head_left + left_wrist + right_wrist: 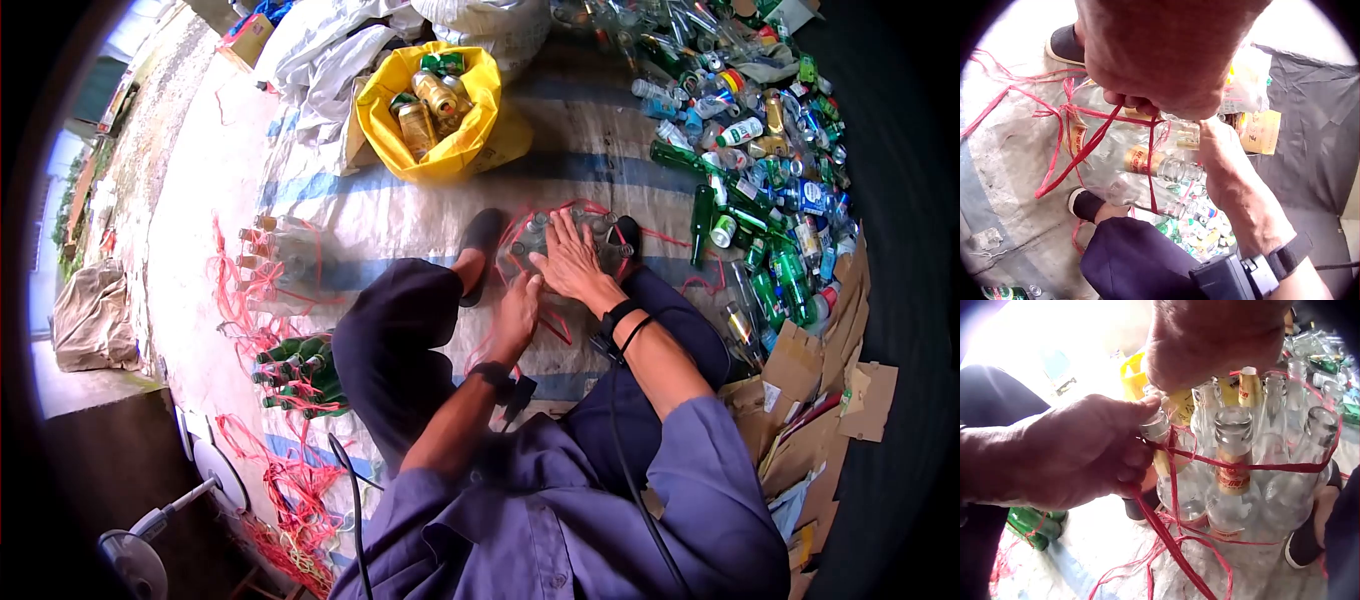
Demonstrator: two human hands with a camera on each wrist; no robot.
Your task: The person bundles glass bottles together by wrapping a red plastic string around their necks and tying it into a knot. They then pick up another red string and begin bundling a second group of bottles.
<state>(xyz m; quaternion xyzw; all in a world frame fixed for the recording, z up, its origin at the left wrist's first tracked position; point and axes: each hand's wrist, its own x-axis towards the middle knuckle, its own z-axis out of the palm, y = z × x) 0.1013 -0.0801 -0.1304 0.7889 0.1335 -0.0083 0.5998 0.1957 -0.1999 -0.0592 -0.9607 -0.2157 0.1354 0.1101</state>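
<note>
Between the person's feet stands a bundle of clear glass bottles (1110, 150) (1229, 509), some with gold labels. Red string (1272, 467) runs around their necks. The left hand (518, 312) (1072, 450) is at the bundle's near side, its fingers curled round red string (1088, 149) that hangs down from it in a loop. Over the bottle tops lies the right hand (572, 258) (1219, 340), fingers extended and pointing away from the body in the head view. Its fingertips are hidden in the right wrist view.
A yellow bag (478, 145) holding cans stands ahead. Mixed bottles and cans (740, 130) pile up on the right, with cardboard (795, 365) nearer. To the left are another clear bottle bundle (295, 255), green bottles (315, 375) and tangled red string (300, 485).
</note>
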